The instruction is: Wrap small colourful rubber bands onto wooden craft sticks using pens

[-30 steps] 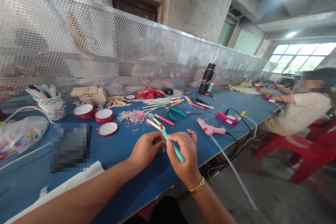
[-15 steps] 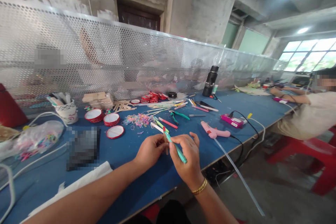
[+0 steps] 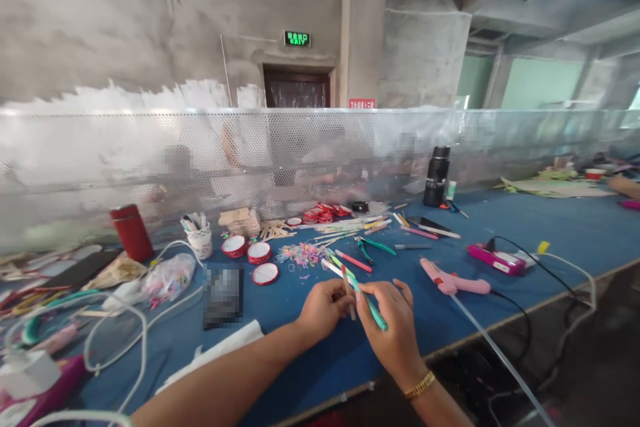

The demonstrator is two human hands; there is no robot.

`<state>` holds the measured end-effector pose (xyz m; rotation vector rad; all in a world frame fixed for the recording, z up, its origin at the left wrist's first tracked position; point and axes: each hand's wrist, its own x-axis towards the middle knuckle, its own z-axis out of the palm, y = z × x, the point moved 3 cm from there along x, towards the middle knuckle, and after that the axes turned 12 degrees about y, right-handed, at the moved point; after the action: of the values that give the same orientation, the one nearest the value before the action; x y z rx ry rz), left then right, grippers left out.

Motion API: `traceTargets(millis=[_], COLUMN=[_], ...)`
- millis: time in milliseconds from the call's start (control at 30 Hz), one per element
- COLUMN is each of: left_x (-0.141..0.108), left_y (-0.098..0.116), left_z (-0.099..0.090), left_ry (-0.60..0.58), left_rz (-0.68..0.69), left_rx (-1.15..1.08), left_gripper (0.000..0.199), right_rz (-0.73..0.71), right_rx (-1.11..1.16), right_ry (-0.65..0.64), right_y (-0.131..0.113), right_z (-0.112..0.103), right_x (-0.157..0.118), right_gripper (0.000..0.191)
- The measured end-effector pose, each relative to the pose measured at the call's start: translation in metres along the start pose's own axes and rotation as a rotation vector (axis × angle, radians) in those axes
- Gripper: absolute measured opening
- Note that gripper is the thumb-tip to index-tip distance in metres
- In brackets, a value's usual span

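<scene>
My left hand [image 3: 324,310] pinches a thin wooden stick [image 3: 349,293] upright above the blue table. My right hand [image 3: 391,320], with a gold bracelet at the wrist, is closed on a teal marker [image 3: 375,313], its coloured tip end beside the stick. The two hands are close together. Just beyond them lie a red marker [image 3: 354,261], a pile of small colourful bands [image 3: 303,254] and teal-handled pliers [image 3: 379,246]. A pink glue gun [image 3: 453,281] rests right of my right hand.
Round red-rimmed tins [image 3: 265,273], a pixelated dark object [image 3: 223,297] and white paper [image 3: 215,353] lie to the left. A black bottle [image 3: 437,177] stands at the back before the perforated screen [image 3: 280,147]. A purple power strip [image 3: 496,259] with cables is at right.
The view has turned left and tilted up, so the table things and my hands appear further right. Both hands keep their holds, and the stick now shows more clearly.
</scene>
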<state>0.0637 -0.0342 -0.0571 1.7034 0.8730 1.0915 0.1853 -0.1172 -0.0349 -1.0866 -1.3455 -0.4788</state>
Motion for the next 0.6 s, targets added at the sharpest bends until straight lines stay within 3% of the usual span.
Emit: traceTargets(millis=[200, 367, 600], left_x=[0.003, 0.011, 0.007], left_y=[-0.002, 0.003, -0.002], left_z=[-0.002, -0.002, -0.008], left_ry=[-0.009, -0.092, -0.008], left_rz=[-0.056, -0.085, -0.042], left_rx=[0.033, 0.045, 0.001], left_gripper=[0.023, 0.023, 0.017], right_rz=[-0.011, 0.013, -0.025], right_rx=[0.04, 0.071, 0.143], right_ry=[0.056, 0.079, 0.115], right_y=[-0.001, 0.003, 0.01], right_z=[0.0, 0.002, 0.009], right_x=[0.001, 0.007, 0.009], right_gripper=[0.006, 0.008, 0.004])
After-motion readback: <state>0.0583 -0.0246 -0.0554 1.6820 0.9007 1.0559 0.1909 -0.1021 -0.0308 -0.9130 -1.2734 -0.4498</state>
